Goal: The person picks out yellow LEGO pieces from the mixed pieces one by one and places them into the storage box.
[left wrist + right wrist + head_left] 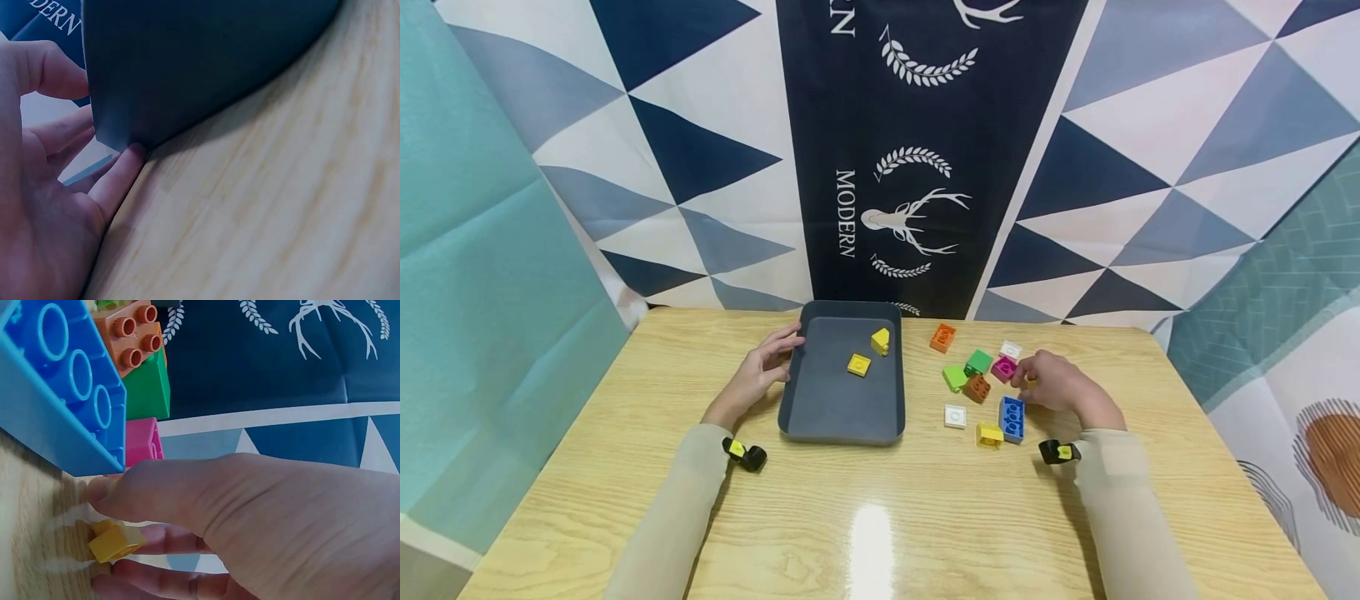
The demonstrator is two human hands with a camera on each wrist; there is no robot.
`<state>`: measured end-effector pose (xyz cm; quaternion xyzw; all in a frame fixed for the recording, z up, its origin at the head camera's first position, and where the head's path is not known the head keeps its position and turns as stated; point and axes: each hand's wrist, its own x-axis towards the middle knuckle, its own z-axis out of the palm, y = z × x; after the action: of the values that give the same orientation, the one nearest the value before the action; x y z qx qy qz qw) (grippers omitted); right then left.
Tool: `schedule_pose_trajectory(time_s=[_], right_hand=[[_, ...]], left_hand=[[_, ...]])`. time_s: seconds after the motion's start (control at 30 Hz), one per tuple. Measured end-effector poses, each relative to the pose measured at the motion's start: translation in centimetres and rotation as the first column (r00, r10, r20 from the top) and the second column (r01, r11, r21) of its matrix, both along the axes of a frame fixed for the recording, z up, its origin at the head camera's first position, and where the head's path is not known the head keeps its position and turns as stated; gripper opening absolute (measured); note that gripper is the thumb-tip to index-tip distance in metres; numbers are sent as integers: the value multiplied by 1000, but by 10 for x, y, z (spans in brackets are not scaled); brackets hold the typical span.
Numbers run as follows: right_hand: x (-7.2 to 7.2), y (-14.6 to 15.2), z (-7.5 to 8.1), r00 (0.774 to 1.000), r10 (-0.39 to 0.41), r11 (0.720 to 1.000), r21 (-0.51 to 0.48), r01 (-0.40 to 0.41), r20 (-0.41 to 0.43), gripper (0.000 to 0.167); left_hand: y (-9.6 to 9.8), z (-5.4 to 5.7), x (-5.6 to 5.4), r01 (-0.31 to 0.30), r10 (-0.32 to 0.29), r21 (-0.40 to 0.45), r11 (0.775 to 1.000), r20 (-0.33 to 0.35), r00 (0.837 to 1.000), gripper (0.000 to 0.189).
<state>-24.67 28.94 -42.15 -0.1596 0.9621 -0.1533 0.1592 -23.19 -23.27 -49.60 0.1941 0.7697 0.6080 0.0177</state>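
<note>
My left hand (758,371) touches the left wall of a dark grey tray (842,421), its fingertips along the side. In the left wrist view, the thumb and fingers meet the tray's outer wall (187,69), one fingertip low by the table. Inside the tray lie a flat yellow brick (859,365) and a yellow wedge-like brick (881,340). My right hand (1060,382) reaches down around a small yellow brick (117,542) on the table. Its thumb is apart from that brick, and the other fingers lie close along the far side.
Near the right hand lie blue (1012,419), yellow (989,435), magenta (1003,369), brown (977,388), green (978,362) and lime (955,378) bricks. Two white pieces, one at front (955,417), and an orange brick (943,337) lie there too. A patterned cloth (722,167) hangs behind the table.
</note>
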Motion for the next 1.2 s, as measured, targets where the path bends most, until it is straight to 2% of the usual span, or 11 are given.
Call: schedule_pose_trajectory(time_s=[0.13,0.4,0.67,0.93,1.2], right_hand=[[1,-1,-1,1000,-8,1000,5,8,-14,7],[2,-3,-2,999,-40,999,14,41,-15,10],[2,-3,-4,999,-35,999,27,36,-30,12],[2,-4,-3,997,-73,997,23,73,-4,12],[5,-4,3,996,-90,996,28,90,-13,8]], left_hand=[[0,1,0,8,-8,13,1000,13,1000,60],[0,1,1,13,-13,19,1000,12,1000,61],[0,-3,-1,8,-9,17,1000,7,1000,62],[-1,-3,-1,8,-9,30,1000,11,1000,61],[-1,-1,0,4,-4,21,1000,13,1000,60]])
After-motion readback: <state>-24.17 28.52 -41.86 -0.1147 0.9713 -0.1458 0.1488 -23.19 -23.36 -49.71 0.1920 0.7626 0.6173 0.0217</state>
